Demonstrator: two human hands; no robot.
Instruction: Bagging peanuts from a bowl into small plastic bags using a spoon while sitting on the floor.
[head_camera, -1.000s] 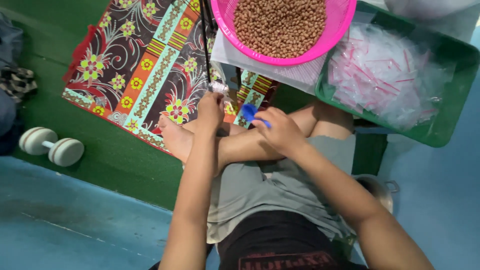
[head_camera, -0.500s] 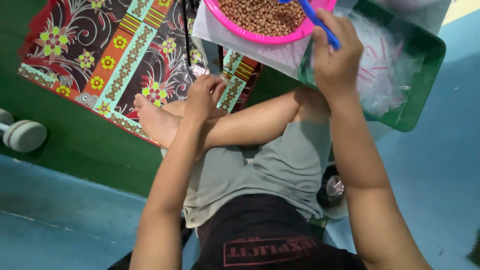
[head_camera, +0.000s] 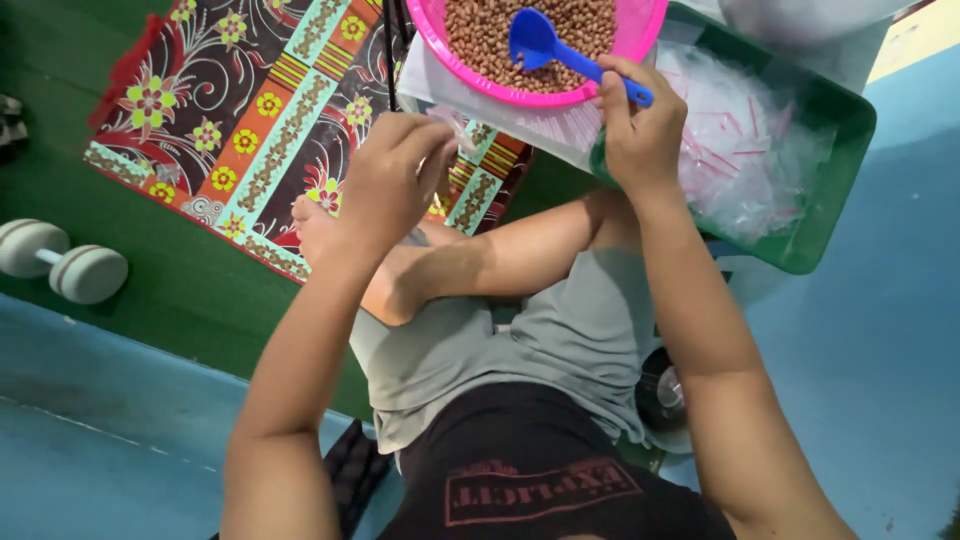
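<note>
My right hand (head_camera: 638, 130) grips the handle of a blue plastic scoop (head_camera: 548, 48), whose bowl rests on the brown peanuts (head_camera: 480, 30) inside a pink mesh basket (head_camera: 640, 38). My left hand (head_camera: 393, 180) is raised just left of the basket and pinches a small clear plastic bag (head_camera: 452, 128) between thumb and fingers. Both hands hover above my crossed bare legs.
A green tray (head_camera: 838, 170) piled with small clear bags with pink strips sits to the right of the basket. A patterned floral mat (head_camera: 250, 120) lies on green carpet. A grey dumbbell (head_camera: 60, 262) rests at the left. A metal pot (head_camera: 665, 395) sits beside my right thigh.
My right hand carried the blue scoop from over my legs up to the pink basket and set it into the peanuts. My left hand lifted the small bag higher.
</note>
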